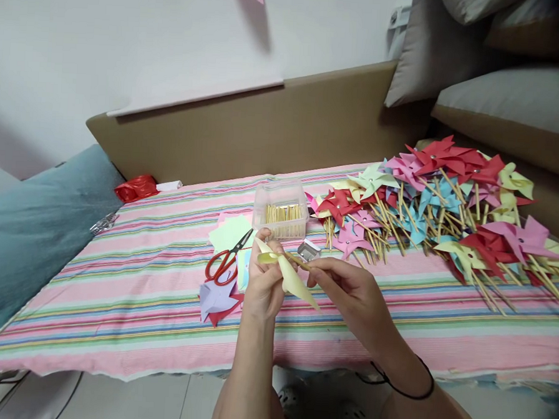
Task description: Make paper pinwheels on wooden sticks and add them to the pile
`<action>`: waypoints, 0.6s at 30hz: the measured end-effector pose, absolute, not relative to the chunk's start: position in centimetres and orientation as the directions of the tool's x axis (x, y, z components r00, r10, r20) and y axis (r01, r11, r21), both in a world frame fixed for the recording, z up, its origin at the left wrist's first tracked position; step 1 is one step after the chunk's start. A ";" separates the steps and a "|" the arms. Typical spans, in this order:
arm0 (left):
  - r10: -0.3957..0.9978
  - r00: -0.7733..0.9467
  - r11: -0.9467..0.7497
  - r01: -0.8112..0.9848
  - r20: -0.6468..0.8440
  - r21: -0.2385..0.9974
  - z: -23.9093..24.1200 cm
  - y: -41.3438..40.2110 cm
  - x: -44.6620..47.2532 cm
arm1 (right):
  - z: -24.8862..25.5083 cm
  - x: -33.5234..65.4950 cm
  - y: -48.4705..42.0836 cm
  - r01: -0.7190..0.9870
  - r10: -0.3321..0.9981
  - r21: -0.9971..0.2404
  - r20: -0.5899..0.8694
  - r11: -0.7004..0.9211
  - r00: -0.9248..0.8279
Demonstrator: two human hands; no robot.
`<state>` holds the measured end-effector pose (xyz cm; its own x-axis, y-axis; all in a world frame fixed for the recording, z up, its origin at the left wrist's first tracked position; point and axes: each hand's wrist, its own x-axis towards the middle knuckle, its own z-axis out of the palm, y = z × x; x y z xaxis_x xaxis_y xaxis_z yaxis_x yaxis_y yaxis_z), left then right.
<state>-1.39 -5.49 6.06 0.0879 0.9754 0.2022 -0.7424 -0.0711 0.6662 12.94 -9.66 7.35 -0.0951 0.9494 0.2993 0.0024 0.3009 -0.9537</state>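
Observation:
My left hand (262, 282) is closed around a pale yellow paper pinwheel (289, 272), pinching its folded blades at the centre. My right hand (345, 288) pinches a thin wooden stick (298, 260) whose tip meets the pinwheel. Both hands hover just above the striped cloth (116, 288), in front of a clear plastic box (280, 209) that holds short wooden sticks. Red-handled scissors (225, 261) lie just left of my left hand.
A large heap of finished coloured pinwheels (448, 206) on sticks covers the right side of the cloth. Cut paper squares (218, 297) lie by the scissors. A red bag (136, 187) sits at the back left, a teal cushion (35, 222) at far left, grey pillows (501, 90) at back right.

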 end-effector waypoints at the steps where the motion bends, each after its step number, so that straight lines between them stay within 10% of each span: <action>1: 0.976 0.087 -0.071 -0.739 0.199 0.670 6.1 -5.5 -1.4 | 7.4 13.0 -9.7 -0.002 0.948 -0.952 0.305 0.306 -0.092; 18: 0.982 0.035 -0.116 -0.659 0.185 0.743 6.4 -5.6 -1.6 | 7.1 13.2 -9.4 0.136 0.853 -0.845 0.521 0.518 -0.014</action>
<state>-1.65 -5.60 6.39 0.0354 0.9821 0.1848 -0.6590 -0.1161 0.7432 13.18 -9.41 7.11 -0.0144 0.8535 0.5210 0.1358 0.5179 -0.8446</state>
